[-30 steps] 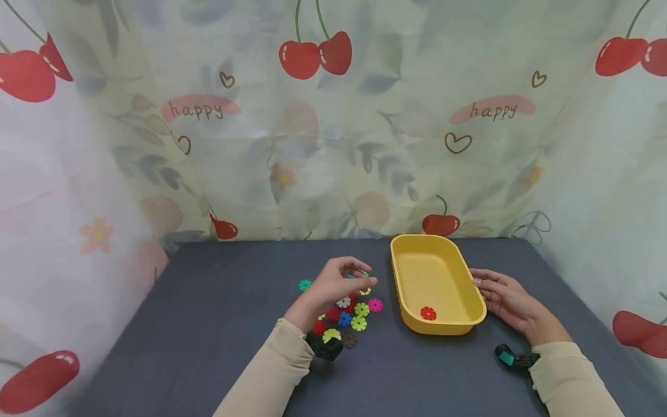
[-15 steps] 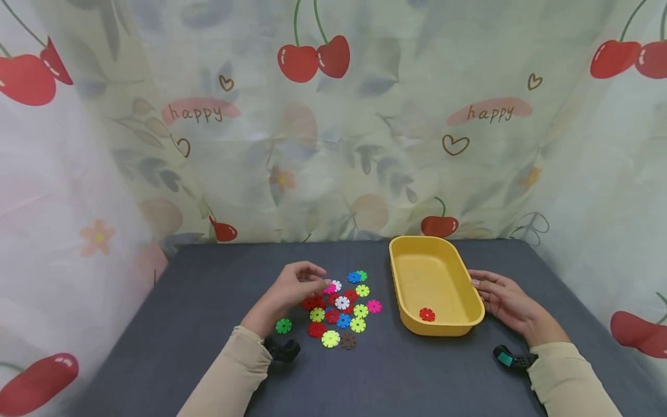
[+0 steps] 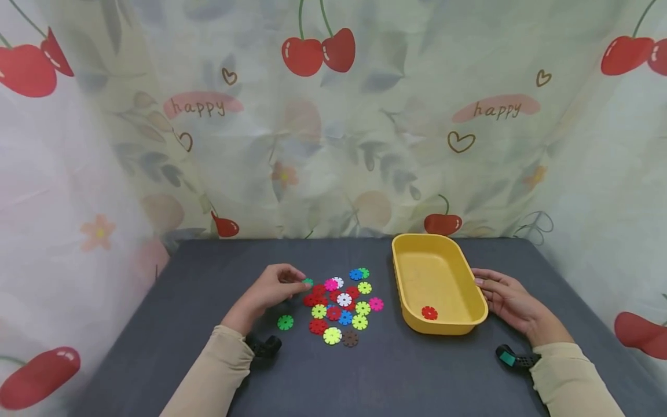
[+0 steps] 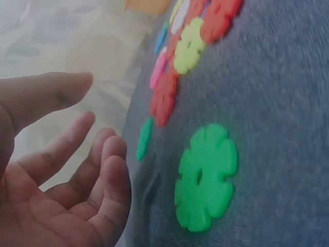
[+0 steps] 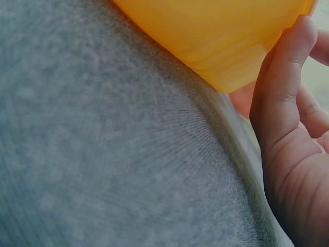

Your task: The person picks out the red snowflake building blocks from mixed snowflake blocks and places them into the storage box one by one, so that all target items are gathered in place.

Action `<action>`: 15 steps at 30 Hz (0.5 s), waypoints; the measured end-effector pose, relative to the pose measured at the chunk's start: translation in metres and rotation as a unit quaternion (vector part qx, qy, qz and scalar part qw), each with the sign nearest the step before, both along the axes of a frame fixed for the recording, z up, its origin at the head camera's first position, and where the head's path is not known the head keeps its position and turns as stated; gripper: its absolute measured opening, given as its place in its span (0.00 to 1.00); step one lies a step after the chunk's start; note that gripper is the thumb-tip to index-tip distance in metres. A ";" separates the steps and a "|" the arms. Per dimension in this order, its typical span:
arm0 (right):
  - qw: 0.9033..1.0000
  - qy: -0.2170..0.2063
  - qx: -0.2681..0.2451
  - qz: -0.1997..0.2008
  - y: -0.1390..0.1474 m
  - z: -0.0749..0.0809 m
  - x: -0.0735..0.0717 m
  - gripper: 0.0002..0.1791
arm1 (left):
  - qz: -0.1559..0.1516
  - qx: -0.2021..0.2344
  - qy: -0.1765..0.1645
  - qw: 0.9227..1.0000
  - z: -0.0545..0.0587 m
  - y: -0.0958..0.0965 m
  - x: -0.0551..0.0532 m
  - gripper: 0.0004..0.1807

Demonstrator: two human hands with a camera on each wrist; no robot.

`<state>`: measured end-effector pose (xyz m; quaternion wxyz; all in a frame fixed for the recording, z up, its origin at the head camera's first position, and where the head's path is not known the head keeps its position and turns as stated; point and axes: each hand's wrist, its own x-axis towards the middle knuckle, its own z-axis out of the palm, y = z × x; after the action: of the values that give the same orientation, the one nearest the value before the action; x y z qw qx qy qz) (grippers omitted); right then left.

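Note:
My left hand [image 3: 264,291] hovers at the left side of a loose pile of flower-shaped plastic discs, its thumb and fingers apart with nothing between them. Close to its fingertips lies a teal disc [image 4: 145,139]. Nearer the left wrist camera, a green disc [image 4: 208,177] lies flat on the cloth. Beyond, red, yellow, pink, white and blue discs overlap around a white disc [image 3: 344,299]. On the right, my right hand [image 3: 513,302] rests its fingers and thumb against the outer side of a yellow tray [image 3: 431,267]. One red disc [image 3: 429,313] lies inside the tray.
Dark grey cloth [image 3: 208,289] covers the table. A printed curtain [image 3: 239,168] hangs behind it and at both sides. A brown disc [image 3: 350,339] lies at the pile's near edge, and a magenta disc [image 3: 376,304] lies between pile and tray.
My left hand has moved left, from over the pile to its left side, uncovering the discs beneath. My right hand and the tray have stayed in place.

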<state>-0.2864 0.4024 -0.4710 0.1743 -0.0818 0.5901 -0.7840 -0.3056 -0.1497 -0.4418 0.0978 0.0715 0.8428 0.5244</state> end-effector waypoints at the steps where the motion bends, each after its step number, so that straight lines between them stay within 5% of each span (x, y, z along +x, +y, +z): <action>1: 1.000 0.000 -0.001 -0.001 0.000 0.000 0.000 0.19 | -0.005 -0.005 -0.001 1.000 0.000 -0.001 0.000 0.18; 8: 1.000 -0.005 0.000 -0.001 0.000 0.000 0.001 0.18 | -0.070 -0.041 0.014 0.997 -0.007 -0.002 0.000 0.15; 15: 1.000 -0.007 -0.005 0.000 0.001 0.001 0.000 0.18 | -0.052 -0.069 0.031 0.996 -0.010 0.008 0.001 0.14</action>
<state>-0.2860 0.4030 -0.4703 0.1780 -0.0774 0.5847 -0.7877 -0.3049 -0.1422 -0.4514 0.1036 0.1245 0.8746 0.4570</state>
